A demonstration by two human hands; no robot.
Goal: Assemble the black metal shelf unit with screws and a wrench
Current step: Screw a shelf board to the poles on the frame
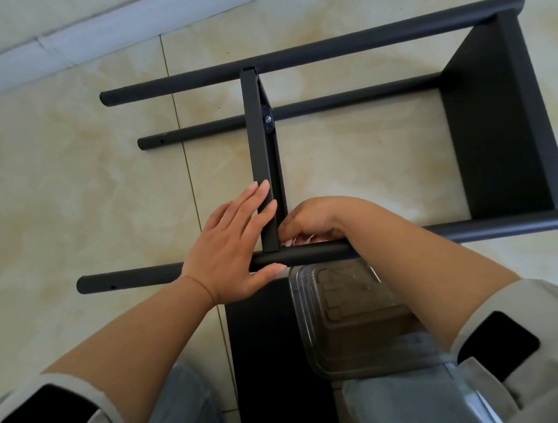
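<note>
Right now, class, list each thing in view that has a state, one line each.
Black metal shelf frame: lying on its side, partly assembled.
Narrow black shelf panel: standing between tubes.
Left hand: flat against the panel.
Right hand: fingers curled at the joint.
Clear plastic box: open.

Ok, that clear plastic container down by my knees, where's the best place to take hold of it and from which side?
Probably the clear plastic container's far rim just under the near black pole, coming from the left. Its raised rounded corner there is bare, while the right forearm crosses its right side and the trouser legs crowd its near end. The left hand, resting open against the upright shelf panel, is the nearer one.
</note>
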